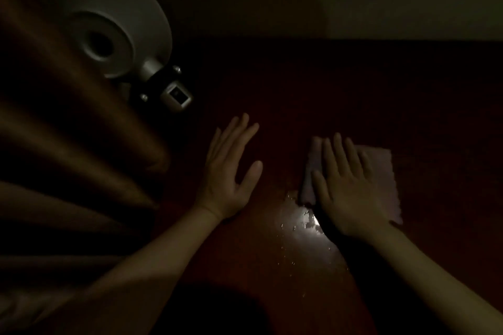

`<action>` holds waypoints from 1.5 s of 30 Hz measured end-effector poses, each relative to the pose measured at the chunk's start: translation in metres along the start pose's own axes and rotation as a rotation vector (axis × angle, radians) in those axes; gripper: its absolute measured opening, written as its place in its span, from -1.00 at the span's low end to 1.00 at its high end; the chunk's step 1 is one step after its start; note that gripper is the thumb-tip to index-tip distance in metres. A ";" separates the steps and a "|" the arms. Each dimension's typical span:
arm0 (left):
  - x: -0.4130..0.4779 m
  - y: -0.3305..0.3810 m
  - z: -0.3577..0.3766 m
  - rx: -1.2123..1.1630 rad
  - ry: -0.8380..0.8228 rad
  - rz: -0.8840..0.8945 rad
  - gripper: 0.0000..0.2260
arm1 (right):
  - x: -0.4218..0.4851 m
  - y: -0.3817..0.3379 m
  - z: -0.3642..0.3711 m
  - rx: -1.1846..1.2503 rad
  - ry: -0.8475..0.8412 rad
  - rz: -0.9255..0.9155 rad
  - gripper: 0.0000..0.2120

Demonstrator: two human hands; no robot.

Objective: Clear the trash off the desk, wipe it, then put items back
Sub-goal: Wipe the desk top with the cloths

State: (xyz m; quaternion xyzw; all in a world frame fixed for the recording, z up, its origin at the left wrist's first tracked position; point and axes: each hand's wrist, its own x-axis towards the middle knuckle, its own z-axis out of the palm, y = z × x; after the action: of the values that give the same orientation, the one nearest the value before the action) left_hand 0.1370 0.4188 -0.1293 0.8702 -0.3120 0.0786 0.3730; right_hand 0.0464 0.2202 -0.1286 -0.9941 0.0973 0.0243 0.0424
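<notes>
Dark reddish desk (353,95) fills ctr & right of frame. Curtain (54,144) folds down left side; white lamp (109,22) upper left. Pale cloth (381,160) ctr-right, under right hand (351,187), fingers straight, pressing flat. Left hand (231,171) ctr, spread, holds nothing. Wet glint (304,223) btwn wrists.

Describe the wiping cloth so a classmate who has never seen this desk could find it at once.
Start at the dark reddish desk and look just right of its shiny wet patch. The cloth lies flat under the right hand; it is the only pale rectangular thing on the desk.
</notes>
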 end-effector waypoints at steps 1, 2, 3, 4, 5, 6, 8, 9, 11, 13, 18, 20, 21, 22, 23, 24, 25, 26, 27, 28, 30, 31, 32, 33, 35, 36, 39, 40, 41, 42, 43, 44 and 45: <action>-0.003 0.000 -0.003 -0.013 -0.001 0.009 -0.53 | 0.005 -0.015 0.001 0.018 0.000 0.015 -0.36; -0.005 0.001 -0.007 -0.022 -0.007 0.006 -0.54 | 0.006 -0.031 0.003 0.026 0.010 0.006 -0.37; -0.010 0.000 -0.011 -0.030 -0.014 -0.005 -0.55 | 0.001 -0.047 0.005 0.024 0.006 -0.026 -0.39; -0.017 0.001 -0.016 -0.038 -0.018 -0.020 -0.56 | -0.011 -0.061 0.009 0.015 -0.003 -0.075 -0.41; -0.028 0.002 -0.022 -0.044 -0.019 -0.028 -0.57 | -0.028 -0.072 0.013 0.002 0.001 -0.134 -0.42; -0.042 0.001 -0.029 -0.044 -0.016 -0.025 -0.58 | -0.048 -0.079 0.017 0.001 0.023 -0.184 -0.43; -0.072 -0.006 -0.046 -0.044 -0.007 -0.026 -0.60 | -0.088 -0.083 0.021 0.029 0.022 -0.251 -0.45; -0.086 -0.011 -0.056 -0.044 0.006 -0.044 -0.60 | -0.105 -0.079 0.021 0.031 -0.002 -0.267 -0.46; -0.107 -0.022 -0.073 -0.059 0.055 -0.104 -0.61 | -0.127 -0.063 0.020 0.009 -0.016 -0.261 -0.46; -0.120 -0.030 -0.084 -0.098 0.102 -0.162 -0.62 | -0.134 -0.048 0.015 -0.024 -0.063 -0.216 -0.46; -0.133 -0.044 -0.090 -0.225 0.177 -0.251 -0.64 | -0.080 -0.069 0.002 0.033 -0.120 -0.027 -0.33; -0.133 -0.048 -0.091 -0.234 0.233 -0.248 -0.66 | -0.045 -0.099 0.003 0.041 -0.092 0.000 -0.31; -0.133 -0.049 -0.093 -0.240 0.268 -0.252 -0.67 | -0.031 -0.116 0.004 0.040 -0.094 -0.012 -0.34; -0.134 -0.050 -0.095 -0.252 0.295 -0.265 -0.67 | -0.021 -0.134 0.008 0.034 -0.098 -0.042 -0.38; -0.136 -0.052 -0.096 -0.266 0.310 -0.282 -0.67 | -0.017 -0.153 0.011 0.028 -0.093 -0.083 -0.41; -0.139 -0.053 -0.098 -0.273 0.316 -0.296 -0.68 | -0.018 -0.169 0.016 0.020 -0.081 -0.131 -0.42; -0.143 -0.053 -0.101 -0.267 0.318 -0.305 -0.69 | -0.024 -0.184 0.021 0.017 -0.057 -0.185 -0.42; -0.146 -0.054 -0.104 -0.256 0.322 -0.309 -0.69 | -0.033 -0.196 0.026 0.022 -0.031 -0.237 -0.41; -0.150 -0.054 -0.108 -0.246 0.330 -0.312 -0.70 | -0.046 -0.206 0.029 0.037 -0.004 -0.271 -0.40; -0.152 -0.054 -0.112 -0.241 0.344 -0.321 -0.71 | -0.062 -0.216 0.032 0.063 0.025 -0.281 -0.40; -0.155 -0.054 -0.117 -0.250 0.380 -0.363 -0.71 | -0.095 -0.233 0.037 0.123 0.066 -0.257 -0.41; -0.155 -0.053 -0.118 -0.262 0.393 -0.387 -0.70 | -0.110 -0.240 0.039 0.152 0.074 -0.243 -0.43; -0.156 -0.052 -0.118 -0.266 0.398 -0.408 -0.70 | -0.125 -0.245 0.040 0.176 0.074 -0.233 -0.43; -0.157 -0.050 -0.118 -0.253 0.398 -0.413 -0.70 | -0.138 -0.248 0.041 0.194 0.077 -0.224 -0.44; -0.157 -0.043 -0.113 -0.199 0.367 -0.376 -0.71 | -0.157 -0.244 0.042 0.188 0.076 -0.211 -0.45; -0.156 -0.039 -0.110 -0.169 0.331 -0.350 -0.72 | -0.164 -0.237 0.043 0.167 0.073 -0.201 -0.46; -0.150 -0.021 -0.095 -0.066 0.198 -0.287 -0.68 | -0.179 -0.196 0.044 0.117 0.050 -0.140 -0.45; -0.147 -0.015 -0.088 -0.017 0.156 -0.264 -0.66 | -0.184 -0.176 0.045 0.102 0.053 -0.104 -0.43; -0.144 -0.009 -0.080 0.032 0.121 -0.246 -0.64 | -0.189 -0.155 0.044 0.080 0.056 -0.060 -0.43; -0.142 -0.004 -0.073 0.071 0.093 -0.235 -0.63 | -0.193 -0.131 0.041 0.057 0.052 -0.010 -0.43; -0.141 0.000 -0.067 0.098 0.074 -0.233 -0.63 | -0.196 -0.106 0.036 0.038 0.035 0.043 -0.43; -0.142 0.004 -0.062 0.116 0.064 -0.236 -0.62 | -0.199 -0.080 0.029 0.019 0.008 0.099 -0.43; -0.142 0.006 -0.057 0.130 0.057 -0.240 -0.62 | -0.201 -0.057 0.021 -0.001 -0.033 0.158 -0.44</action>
State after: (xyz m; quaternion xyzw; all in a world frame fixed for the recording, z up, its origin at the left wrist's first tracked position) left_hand 0.0264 0.5241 -0.1373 0.9210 -0.1893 0.0783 0.3312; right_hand -0.1406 0.3163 -0.1336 -0.9828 0.1745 0.0440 0.0414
